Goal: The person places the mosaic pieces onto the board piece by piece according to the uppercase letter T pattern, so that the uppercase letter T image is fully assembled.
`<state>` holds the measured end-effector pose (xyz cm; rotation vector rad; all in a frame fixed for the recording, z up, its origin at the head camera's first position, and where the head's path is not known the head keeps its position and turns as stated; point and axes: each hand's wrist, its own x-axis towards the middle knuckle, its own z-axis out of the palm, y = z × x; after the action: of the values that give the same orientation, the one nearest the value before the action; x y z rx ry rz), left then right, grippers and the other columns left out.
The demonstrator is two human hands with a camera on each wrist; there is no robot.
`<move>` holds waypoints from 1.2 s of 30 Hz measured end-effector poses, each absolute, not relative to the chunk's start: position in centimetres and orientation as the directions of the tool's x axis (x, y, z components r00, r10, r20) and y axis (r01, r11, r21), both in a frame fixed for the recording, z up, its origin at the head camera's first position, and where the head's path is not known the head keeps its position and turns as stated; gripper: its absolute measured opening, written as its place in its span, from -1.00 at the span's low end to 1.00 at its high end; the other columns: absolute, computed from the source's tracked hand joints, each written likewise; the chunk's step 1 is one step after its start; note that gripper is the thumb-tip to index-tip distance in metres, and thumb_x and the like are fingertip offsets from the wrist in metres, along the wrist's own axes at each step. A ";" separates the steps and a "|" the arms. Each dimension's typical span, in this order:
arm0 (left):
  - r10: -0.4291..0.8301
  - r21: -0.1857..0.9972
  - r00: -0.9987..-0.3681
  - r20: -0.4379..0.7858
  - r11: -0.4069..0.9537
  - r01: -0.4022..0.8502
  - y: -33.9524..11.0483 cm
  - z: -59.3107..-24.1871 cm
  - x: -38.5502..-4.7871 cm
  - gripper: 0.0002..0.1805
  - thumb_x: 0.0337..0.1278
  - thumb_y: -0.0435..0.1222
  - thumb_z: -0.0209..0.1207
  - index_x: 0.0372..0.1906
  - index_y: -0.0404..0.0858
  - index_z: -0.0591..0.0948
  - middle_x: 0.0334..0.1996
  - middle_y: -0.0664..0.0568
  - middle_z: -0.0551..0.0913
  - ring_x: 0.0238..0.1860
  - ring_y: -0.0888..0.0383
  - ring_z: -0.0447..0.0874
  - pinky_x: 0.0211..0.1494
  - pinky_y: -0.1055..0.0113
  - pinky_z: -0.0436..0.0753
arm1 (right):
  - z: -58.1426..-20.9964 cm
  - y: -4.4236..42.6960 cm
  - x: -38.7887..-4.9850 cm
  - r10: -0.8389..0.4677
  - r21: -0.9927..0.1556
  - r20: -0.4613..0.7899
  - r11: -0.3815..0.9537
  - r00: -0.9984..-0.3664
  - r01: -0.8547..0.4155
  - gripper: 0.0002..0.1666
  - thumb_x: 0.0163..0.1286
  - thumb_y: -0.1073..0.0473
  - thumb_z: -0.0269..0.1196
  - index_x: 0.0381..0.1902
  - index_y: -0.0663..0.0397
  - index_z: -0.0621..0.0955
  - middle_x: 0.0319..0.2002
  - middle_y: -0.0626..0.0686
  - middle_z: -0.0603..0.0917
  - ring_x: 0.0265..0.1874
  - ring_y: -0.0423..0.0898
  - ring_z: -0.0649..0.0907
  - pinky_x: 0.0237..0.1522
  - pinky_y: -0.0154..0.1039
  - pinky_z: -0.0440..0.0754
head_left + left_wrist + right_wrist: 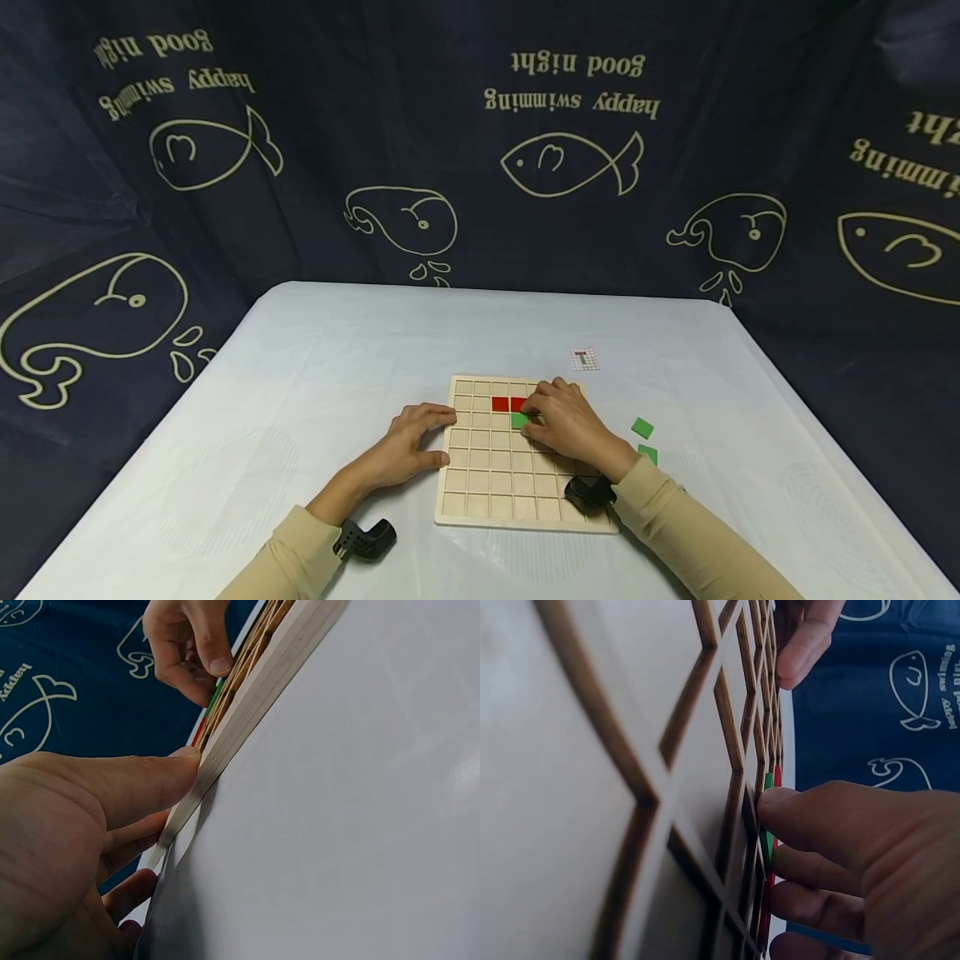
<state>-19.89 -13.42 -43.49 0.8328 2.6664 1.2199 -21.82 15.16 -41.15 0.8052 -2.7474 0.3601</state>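
Observation:
The pale wooden grid board [477, 482] lies flat on the table. Two red squares [500, 404] show side by side in its upper rows, with a green square [519, 422] just below the right one. My right hand [566, 421] is over the board, fingertips at the green square; in the right wrist view its thumb [780, 799] touches the green piece's edge [769, 844]. The fingers hide the cells to the right. My left hand [405, 442] rests against the board's left edge, fingers spread; in the left wrist view its thumb [176, 772] touches the rim [244, 720].
Two loose green squares [642, 427] lie on the white table [360, 350] right of the board, the nearer one partly behind the right forearm. A small printed grid card [584, 359] lies beyond the board. Dark patterned cloth [465, 108] hangs behind the table.

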 end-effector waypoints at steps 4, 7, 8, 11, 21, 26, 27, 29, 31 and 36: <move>0.510 0.723 -0.851 0.127 0.540 0.432 -13.4 -43.5 -19.9 -0.40 -0.01 -0.26 0.32 0.23 -0.20 0.46 0.29 0.08 0.38 0.32 0.00 0.16 0.32 -0.10 0.10 | -41.2 15.2 -21.9 -0.485 -0.169 0.313 0.818 -0.817 -0.550 -0.72 0.05 -0.02 0.42 -0.28 -0.07 0.71 -0.32 -0.07 0.61 -0.40 -0.16 0.36 -0.25 -0.20 0.27; 0.509 0.718 -0.851 0.128 0.544 0.434 -13.4 -43.5 -19.9 -0.40 0.00 -0.25 0.31 0.23 -0.20 0.46 0.29 0.09 0.38 0.32 0.01 0.16 0.31 -0.10 0.11 | -41.2 15.4 -21.9 -0.475 -0.177 0.322 0.820 -0.819 -0.545 -0.72 0.04 -0.02 0.43 -0.29 -0.07 0.72 -0.33 -0.08 0.62 -0.40 -0.16 0.37 -0.26 -0.22 0.27; 0.510 0.718 -0.850 0.130 0.543 0.436 -13.4 -43.5 -19.9 -0.40 0.00 -0.25 0.32 0.23 -0.20 0.46 0.29 0.09 0.38 0.32 0.01 0.17 0.31 -0.10 0.11 | -41.2 15.4 -21.9 -0.471 -0.177 0.326 0.821 -0.819 -0.543 -0.73 0.04 -0.01 0.43 -0.29 -0.07 0.72 -0.33 -0.08 0.62 -0.39 -0.16 0.37 -0.26 -0.23 0.27; 0.512 0.720 -0.849 0.131 0.540 0.436 -13.4 -43.5 -19.9 -0.40 0.00 -0.25 0.32 0.23 -0.20 0.46 0.29 0.09 0.38 0.32 0.01 0.17 0.31 -0.10 0.10 | -41.0 15.8 -21.9 -0.455 -0.185 0.329 0.828 -0.828 -0.529 -0.73 0.04 0.02 0.43 -0.28 -0.05 0.72 -0.33 -0.09 0.62 -0.38 -0.16 0.39 -0.27 -0.24 0.29; 0.511 0.721 -0.849 0.131 0.539 0.435 -13.4 -43.5 -19.9 -0.39 0.00 -0.26 0.31 0.23 -0.21 0.46 0.29 0.08 0.38 0.32 0.01 0.16 0.30 -0.10 0.11 | -40.5 17.9 -21.7 -0.390 -0.248 0.322 0.845 -0.863 -0.474 -0.71 0.09 0.08 0.40 -0.21 0.02 0.70 -0.28 -0.05 0.62 -0.35 -0.15 0.41 -0.27 -0.23 0.30; 0.514 0.710 -0.846 0.141 0.543 0.448 -13.4 -43.5 -19.9 -0.39 0.00 -0.26 0.32 0.23 -0.21 0.46 0.29 0.06 0.38 0.31 0.00 0.17 0.30 -0.10 0.12 | -40.6 19.2 -21.6 -0.354 -0.258 0.321 0.860 -0.878 -0.441 -0.70 0.12 0.08 0.38 -0.17 0.02 0.69 -0.29 -0.05 0.61 -0.34 -0.14 0.41 -0.28 -0.22 0.29; 0.515 0.708 -0.846 0.142 0.544 0.450 -13.4 -43.5 -19.9 -0.39 0.00 -0.26 0.32 0.23 -0.22 0.46 0.29 0.06 0.38 0.31 0.00 0.18 0.30 -0.09 0.12 | -40.6 19.5 -21.6 -0.346 -0.263 0.319 0.862 -0.882 -0.433 -0.70 0.12 0.08 0.37 -0.16 0.03 0.69 -0.29 -0.04 0.60 -0.34 -0.14 0.41 -0.28 -0.22 0.28; 0.515 0.707 -0.845 0.144 0.544 0.452 -13.4 -43.6 -19.9 -0.39 -0.01 -0.26 0.32 0.23 -0.22 0.47 0.29 0.06 0.39 0.32 0.00 0.18 0.30 -0.09 0.12 | -40.7 20.1 -21.5 -0.332 -0.271 0.319 0.866 -0.888 -0.421 -0.69 0.13 0.07 0.37 -0.16 0.04 0.69 -0.30 -0.03 0.60 -0.35 -0.13 0.41 -0.28 -0.23 0.27; 0.515 0.708 -0.845 0.145 0.543 0.452 -13.4 -43.6 -19.9 -0.39 -0.01 -0.25 0.32 0.23 -0.22 0.47 0.29 0.06 0.39 0.31 0.00 0.18 0.30 -0.09 0.11 | -40.8 20.6 -21.5 -0.318 -0.279 0.323 0.868 -0.891 -0.411 -0.69 0.12 0.07 0.37 -0.17 0.05 0.69 -0.30 -0.02 0.61 -0.34 -0.12 0.42 -0.28 -0.22 0.28; 0.516 0.710 -0.845 0.139 0.543 0.448 -13.4 -43.5 -19.9 -0.39 0.00 -0.25 0.31 0.24 -0.22 0.46 0.30 0.06 0.37 0.33 -0.01 0.17 0.30 -0.10 0.11 | -40.8 21.8 -21.2 -0.279 -0.292 0.350 0.874 -0.894 -0.388 -0.69 0.08 0.10 0.39 -0.20 0.08 0.69 -0.30 0.00 0.63 -0.32 -0.08 0.45 -0.28 -0.17 0.30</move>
<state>-19.90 -13.41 -43.55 0.8398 2.6825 1.1968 -21.18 21.84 -40.75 0.5011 -2.7472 0.5177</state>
